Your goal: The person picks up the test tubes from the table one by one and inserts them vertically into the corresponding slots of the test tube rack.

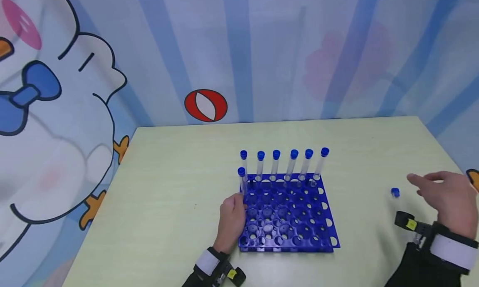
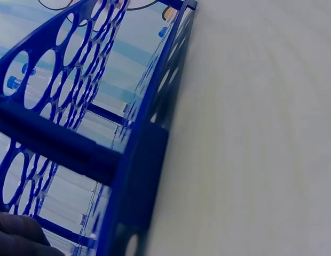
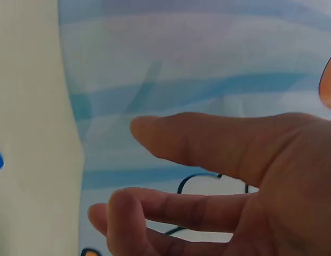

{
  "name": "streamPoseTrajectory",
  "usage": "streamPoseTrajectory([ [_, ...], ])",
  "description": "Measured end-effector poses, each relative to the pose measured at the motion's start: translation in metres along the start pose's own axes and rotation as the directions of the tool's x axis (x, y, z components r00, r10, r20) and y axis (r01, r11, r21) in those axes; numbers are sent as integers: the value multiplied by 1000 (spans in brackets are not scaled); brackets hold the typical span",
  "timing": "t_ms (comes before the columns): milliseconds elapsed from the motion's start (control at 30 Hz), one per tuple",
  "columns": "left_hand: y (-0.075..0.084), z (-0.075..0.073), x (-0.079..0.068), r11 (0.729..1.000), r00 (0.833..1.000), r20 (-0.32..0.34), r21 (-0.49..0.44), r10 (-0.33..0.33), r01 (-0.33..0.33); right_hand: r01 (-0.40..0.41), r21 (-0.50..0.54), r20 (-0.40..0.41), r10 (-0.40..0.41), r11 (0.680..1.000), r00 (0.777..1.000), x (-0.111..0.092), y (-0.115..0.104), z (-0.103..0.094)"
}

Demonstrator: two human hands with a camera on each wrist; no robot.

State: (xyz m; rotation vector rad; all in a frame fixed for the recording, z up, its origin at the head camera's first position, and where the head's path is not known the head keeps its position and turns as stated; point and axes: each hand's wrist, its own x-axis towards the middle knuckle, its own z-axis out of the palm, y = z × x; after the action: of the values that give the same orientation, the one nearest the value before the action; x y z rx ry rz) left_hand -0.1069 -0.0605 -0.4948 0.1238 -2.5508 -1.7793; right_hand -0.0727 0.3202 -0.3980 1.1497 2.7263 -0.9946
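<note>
A blue test tube rack (image 1: pixel 292 250) stands on the table, with several blue-capped test tubes (image 1: pixel 276 164) upright or slightly leaning in its back row. One more capped tube (image 1: pixel 241 179) sits in front of them at the left side. My left hand (image 1: pixel 231 222) grips the rack's left edge; in the left wrist view only its fingers (image 2: pixel 18 234) show, against the rack (image 2: pixel 53 141). Off to the right, my right hand (image 1: pixel 454 199) hovers with nothing in it, thumb and fingers apart. Left of it is a single blue-capped tube (image 1: pixel 395 193), partly hidden by the wrist camera.
The pale table (image 1: pixel 168 174) ends at a wall covering (image 1: pixel 269 70) with blue stripes and cartoon figures. A wrist camera (image 1: pixel 406 221) on the right arm stands close to the lone tube. Another wrist camera (image 1: pixel 236 276) sits below the left hand.
</note>
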Motion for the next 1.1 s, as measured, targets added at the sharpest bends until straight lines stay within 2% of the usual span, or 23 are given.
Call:
streamPoseTrajectory([
  [100, -1, -2, 0, 1000, 1000, 1, -3, -9, 9, -142, 16, 77, 140, 990, 987, 19, 23, 2],
  [200, 0, -4, -1, 1000, 1000, -4, -10, -11, 11, -208, -10, 125, 207, 978, 970, 39, 42, 9],
  [300, -1, -5, -1, 1000, 1000, -14, -13, -3, 2, -174, -92, 174, 188, 980, 967, 62, 60, 20],
  [400, -1, -5, 0, 1000, 1000, -19, -14, 7, -7, -117, -148, 226, 148, 982, 963, 72, 64, 27],
  [633, -1, 0, 1, 999, 999, 2, -1, 33, -33, -92, -218, 324, 161, 972, 932, 55, 48, 23],
  [900, -1, 0, 2, 999, 999, 9, 21, 35, -35, -73, -126, 412, 119, 989, 903, 59, 51, 28],
  [1100, -2, 0, 1, 999, 999, 7, 22, 36, -37, -60, -129, 420, 109, 990, 901, 62, 51, 31],
])
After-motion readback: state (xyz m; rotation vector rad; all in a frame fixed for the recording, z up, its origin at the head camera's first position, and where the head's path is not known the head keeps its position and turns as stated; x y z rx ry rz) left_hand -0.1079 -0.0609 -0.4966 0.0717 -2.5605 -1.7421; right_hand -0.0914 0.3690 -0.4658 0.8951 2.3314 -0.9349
